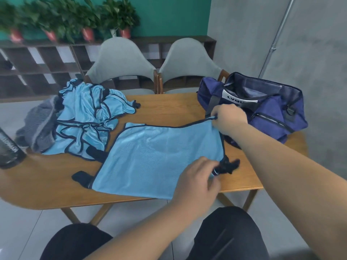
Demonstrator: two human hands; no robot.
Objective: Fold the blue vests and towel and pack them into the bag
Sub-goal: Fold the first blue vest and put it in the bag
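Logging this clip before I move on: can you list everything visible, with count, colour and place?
Flat vest: one, light blue with dark trim, spread at table centre.
Vest pile: count unclear, light blue, far left of table.
Towel: one, grey, crumpled left of the pile.
Bag: one, navy, open, far right of table.
Bottle: one, dark, left edge.
Table: one, wooden.
Chairs: two, grey, behind the table.
Potted plants: several, red pots, on the back shelf.
Left hand: pinching the vest's near right corner.
Right hand: pinching its far right corner.
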